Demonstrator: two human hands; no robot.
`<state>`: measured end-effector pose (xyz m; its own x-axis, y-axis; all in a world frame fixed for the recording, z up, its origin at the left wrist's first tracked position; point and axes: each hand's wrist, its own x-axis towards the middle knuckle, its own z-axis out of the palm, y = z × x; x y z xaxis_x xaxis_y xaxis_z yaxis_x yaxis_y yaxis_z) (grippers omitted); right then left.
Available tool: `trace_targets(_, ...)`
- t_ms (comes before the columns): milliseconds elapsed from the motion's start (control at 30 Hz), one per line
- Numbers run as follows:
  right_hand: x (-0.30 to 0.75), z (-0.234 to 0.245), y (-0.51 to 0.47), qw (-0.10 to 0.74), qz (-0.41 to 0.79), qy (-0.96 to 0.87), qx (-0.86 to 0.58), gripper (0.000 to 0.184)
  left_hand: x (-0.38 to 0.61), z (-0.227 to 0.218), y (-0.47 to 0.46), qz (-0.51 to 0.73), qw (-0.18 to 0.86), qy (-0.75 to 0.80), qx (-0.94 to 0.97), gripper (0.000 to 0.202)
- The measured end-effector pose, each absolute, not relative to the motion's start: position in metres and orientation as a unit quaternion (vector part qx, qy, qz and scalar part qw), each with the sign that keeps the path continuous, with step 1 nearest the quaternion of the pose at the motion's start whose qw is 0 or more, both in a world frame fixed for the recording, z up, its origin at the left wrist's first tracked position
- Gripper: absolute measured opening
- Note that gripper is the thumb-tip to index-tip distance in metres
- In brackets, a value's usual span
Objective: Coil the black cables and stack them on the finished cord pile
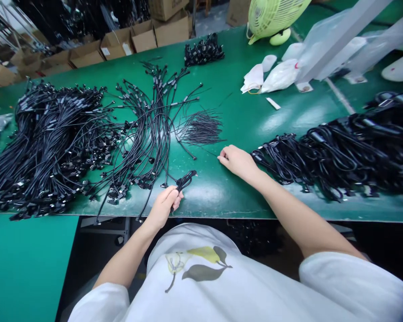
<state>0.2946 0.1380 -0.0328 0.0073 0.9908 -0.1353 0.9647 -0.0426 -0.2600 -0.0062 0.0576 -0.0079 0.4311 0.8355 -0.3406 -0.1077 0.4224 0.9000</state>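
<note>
Head view, left hand (165, 205) grasping 1 looped cable (185, 180), right hand (238, 163) pinching 1 thin wire (211, 153)

Cool, even light fills the room here, bright and seemingly from overhead. It leaves soft, whitish glare on the glossy green tabletop (211, 192), in patches near the middle and further right. Shadows there are faint, yet the space underneath sinks almost to black. The white T-shirt (255, 286) looks nearly washed out, while the heaped black cables (50, 147) merge into dark clumps. Toward the edges everything stretches and bows, the cardboard boxes (117, 43) lean and go soft, and the right-hand corners darken
</note>
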Motion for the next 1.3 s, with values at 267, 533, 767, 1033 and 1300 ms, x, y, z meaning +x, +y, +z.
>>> trace_targets(267,0.240,-0.006,0.091,0.222,0.518,-0.607,-0.561,0.022,0.019,0.004,0.055,0.371,0.775,0.381,0.340,0.047)
trace_targets(533,0.173,-0.003,0.052,0.300,0.426,-0.700,-0.488,0.019,0.010,-0.007,0.053,0.404,0.683,0.432,0.427,0.049)
trace_targets(767,0.165,0.017,0.071,0.201,-0.158,-0.941,-0.221,0.025,-0.007,-0.018,0.057,0.384,0.524,0.487,0.584,0.029)
trace_targets(1033,0.153,0.027,0.086,0.092,-0.285,-0.953,-0.048,0.038,-0.016,-0.027,0.060,0.329,0.769,0.425,0.347,0.048)
trace_targets(1300,0.146,0.031,0.096,0.044,-0.327,-0.944,0.026,0.037,-0.015,-0.011,0.059,0.303,0.785,0.439,0.314,0.035)
